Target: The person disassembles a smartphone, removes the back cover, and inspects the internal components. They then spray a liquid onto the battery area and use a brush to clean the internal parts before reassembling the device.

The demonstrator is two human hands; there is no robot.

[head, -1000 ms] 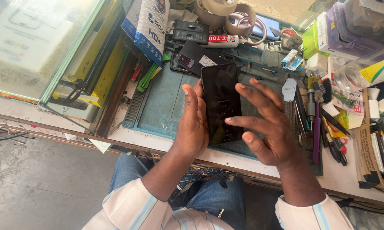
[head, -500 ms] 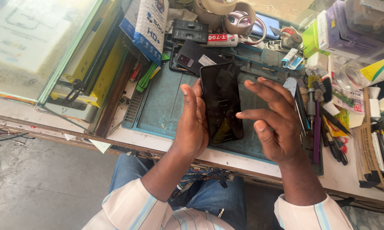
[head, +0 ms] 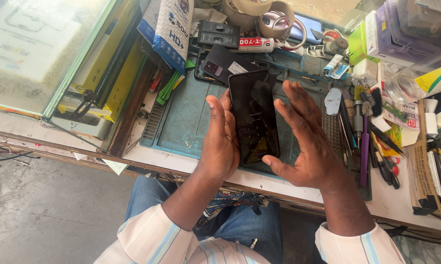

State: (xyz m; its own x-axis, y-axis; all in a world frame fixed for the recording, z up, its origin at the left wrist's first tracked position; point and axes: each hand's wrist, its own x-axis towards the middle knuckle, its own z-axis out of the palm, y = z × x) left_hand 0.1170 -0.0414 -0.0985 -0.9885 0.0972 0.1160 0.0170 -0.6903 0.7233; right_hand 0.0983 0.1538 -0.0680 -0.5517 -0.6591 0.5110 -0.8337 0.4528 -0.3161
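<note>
Crowding the far edge of the blue-green rubber work mat is a spread of repair clutter: a second dark phone lying back-up just beyond the held one, a white glue tube with a red cap end, rolls of beige tape, and a blue-and-white printed packet leaning at the left. To the right, a row of screwdrivers and brushes with purple and yellow handles lies parallel to the mat's edge, with small cardboard boxes further out. A glass-topped cabinet fills the left side (its pane is dusty and reflective). None of these things touches the hands.

Above the mat, the slim black rectangular smartphone with a dark glossy screen is tilted slightly, top end away from the person. The left hand holds it along its left long edge, thumb up beside the frame and palm curled behind, so this hand is gripping the phone. The right hand is spread flat with its fingers splayed and straight, holding nothing; its thumb tip sits at the phone's lower right corner, while the fingers hover just beside the right edge. Whether they touch the glass cannot be told.
</note>
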